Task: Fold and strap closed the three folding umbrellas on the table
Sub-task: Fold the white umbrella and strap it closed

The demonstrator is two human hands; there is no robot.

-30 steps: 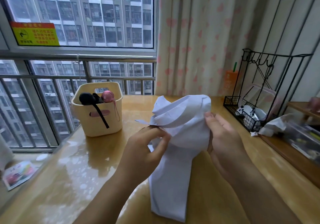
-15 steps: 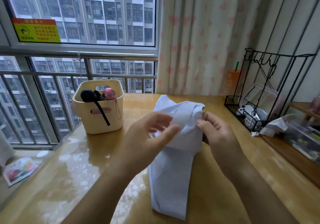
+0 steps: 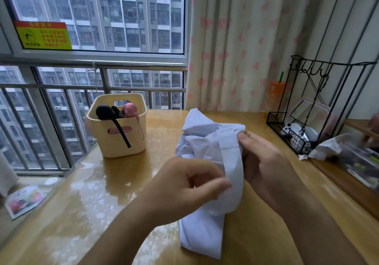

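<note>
Looking down through the head camera, I see the white umbrella (image 3: pixel 213 154) held up between both hands over the middle of the wooden tabletop (image 3: pixel 114 186). Its canopy is bunched in loose, creased folds at the top, and its narrower lower end reaches down to the tabletop near the front edge.

The left grip (image 3: pixel 184 186) is closed: the fingers are curled in and the thumb tip presses a fold of the fabric on the bundle's left side. That hand is slightly blurred, so I cannot tell how much cloth it has. The right grip (image 3: pixel 266 162) is wrapped round the right side of the bundle, with the fingertips (image 3: pixel 244 137) hooked over the cloth near the top.

To the left and further back, well apart from the hands, a cream basket (image 3: pixel 117 143) stands on the tabletop. A black-handled umbrella (image 3: pixel 104 112) and a pink-handled umbrella (image 3: pixel 129 110) sit upright in it, side by side, and a black strap (image 3: pixel 123 135) hangs over its front wall.

At the right edge stands a black wire rack (image 3: pixel 295 141) holding a white game controller (image 3: pixel 293 129). A curtain (image 3: pixel 235 43) with pink hearts hangs behind.
</note>
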